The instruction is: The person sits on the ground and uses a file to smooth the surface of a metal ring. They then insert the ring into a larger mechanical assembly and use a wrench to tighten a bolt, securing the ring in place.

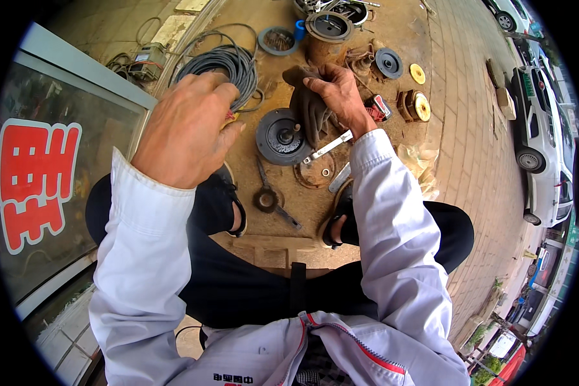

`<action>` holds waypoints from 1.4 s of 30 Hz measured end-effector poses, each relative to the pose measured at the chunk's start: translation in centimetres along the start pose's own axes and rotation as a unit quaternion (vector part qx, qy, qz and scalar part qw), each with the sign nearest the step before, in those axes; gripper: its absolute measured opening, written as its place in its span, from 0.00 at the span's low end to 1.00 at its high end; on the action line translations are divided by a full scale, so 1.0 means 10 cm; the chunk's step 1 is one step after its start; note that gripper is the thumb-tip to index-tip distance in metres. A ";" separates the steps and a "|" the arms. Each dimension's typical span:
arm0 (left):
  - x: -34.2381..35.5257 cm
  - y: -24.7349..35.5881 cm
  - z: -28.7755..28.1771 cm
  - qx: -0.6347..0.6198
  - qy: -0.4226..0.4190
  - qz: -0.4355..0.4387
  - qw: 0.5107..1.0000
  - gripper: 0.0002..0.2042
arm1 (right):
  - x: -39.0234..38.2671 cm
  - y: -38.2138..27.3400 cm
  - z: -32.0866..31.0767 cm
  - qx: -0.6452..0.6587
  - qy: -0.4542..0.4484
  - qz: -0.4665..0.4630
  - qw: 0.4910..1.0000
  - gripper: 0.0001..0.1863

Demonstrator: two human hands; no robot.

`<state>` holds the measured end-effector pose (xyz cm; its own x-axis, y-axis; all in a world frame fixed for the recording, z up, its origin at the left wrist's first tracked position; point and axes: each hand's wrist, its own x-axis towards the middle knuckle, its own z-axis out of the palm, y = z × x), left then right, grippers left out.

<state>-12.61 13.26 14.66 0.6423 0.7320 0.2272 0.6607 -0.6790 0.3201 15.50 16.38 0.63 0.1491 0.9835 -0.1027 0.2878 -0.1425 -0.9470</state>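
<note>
My right hand (341, 96) pinches a dirty dark-brown work glove (310, 114), which hangs from its fingers above the floor. Just below the glove lies a round black flanged part (280, 137) with a short stud at its centre. A wrench (328, 147) rests on the floor by the glove's lower end. My left hand (190, 125) is raised in front of a coil of grey cable (231, 67); its fingers are loosely bent, the thumb stands apart, and I see nothing in it.
Between my feet lie a tool with a round head (266, 199) and a rusty disc (315, 170). Farther off stand a bowl of small parts (278, 40), a rusty cylinder (328, 32), a black disc (388, 63) and copper-coloured coils (413, 106). A glass door (64, 161) borders the left.
</note>
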 end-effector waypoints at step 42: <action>0.02 0.13 0.04 0.017 -0.030 0.042 0.999 0.15 | -1.53 0.91 0.97 -0.301 0.061 -0.002 0.952 0.08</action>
<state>-11.43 12.52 14.72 0.7167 0.6691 0.1964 0.6162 -0.7395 0.2708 6.65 1.09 -9.37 0.2458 0.9689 -0.0282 0.7728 -0.2134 -0.5977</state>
